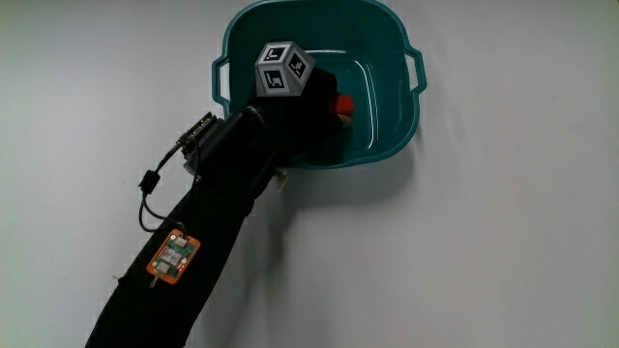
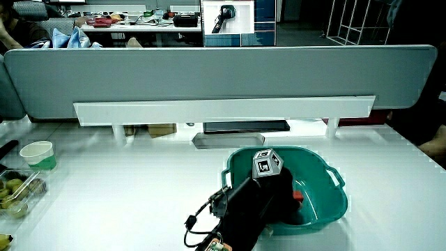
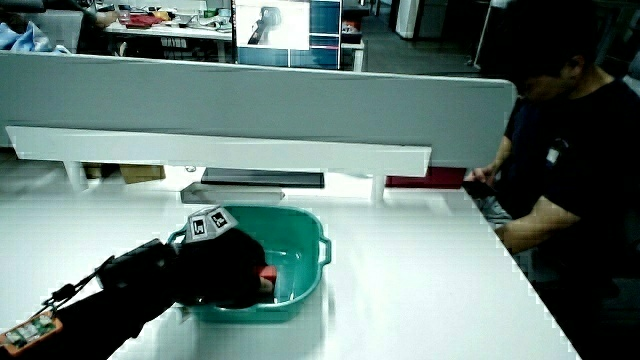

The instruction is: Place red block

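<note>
One teal tub (image 1: 392,58) on tabletop (image 1: 503,251). My hand (image 1: 305,111) inside tub, one cube (image 1: 283,70) on its back. One red block (image 1: 342,104) at hand's 3 o'clock, inside tub, fingers clamped on it.

One cup (image 2: 37,154) near tabletop edge.

Paper cup (image 2: 37,155) near the table's (image 2: 125,188) edge, beside a tray (image 2: 17,192) of perhaps fruit.

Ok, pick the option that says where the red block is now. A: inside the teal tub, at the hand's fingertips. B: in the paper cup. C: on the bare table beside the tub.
A: the red block shows inside the teal tub, right at the hand.
</note>
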{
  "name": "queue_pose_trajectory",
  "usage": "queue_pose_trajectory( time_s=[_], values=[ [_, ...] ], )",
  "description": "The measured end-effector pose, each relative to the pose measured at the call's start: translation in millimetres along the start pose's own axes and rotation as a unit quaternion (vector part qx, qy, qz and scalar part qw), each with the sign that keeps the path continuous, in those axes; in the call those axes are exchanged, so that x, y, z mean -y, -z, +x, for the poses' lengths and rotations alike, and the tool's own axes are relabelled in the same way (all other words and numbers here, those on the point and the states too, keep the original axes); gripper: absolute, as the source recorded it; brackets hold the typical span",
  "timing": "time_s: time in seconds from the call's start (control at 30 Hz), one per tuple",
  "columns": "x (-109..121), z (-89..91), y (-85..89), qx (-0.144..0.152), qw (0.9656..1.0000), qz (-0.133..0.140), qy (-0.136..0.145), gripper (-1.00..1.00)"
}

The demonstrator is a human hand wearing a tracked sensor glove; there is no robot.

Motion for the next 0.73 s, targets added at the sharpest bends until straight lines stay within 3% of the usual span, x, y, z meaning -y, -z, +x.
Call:
queue_pose_trajectory(
  time_s=[0.2,0.4,0.57,0.73],
  values=[
    [-4,0.4,3.4,-0.013,0.9999,-0.003,-0.003,0.0],
    [-3,-2.9,2.7,-0.007,0.9997,-0.013,-0.018,-0.55],
    [4,-5.9,-9.1,0.011,0.9998,0.016,-0.006,-1.0],
    [23,-7.2,-30.7,0.054,0.9976,0.037,0.022,-1.0]
  ],
)
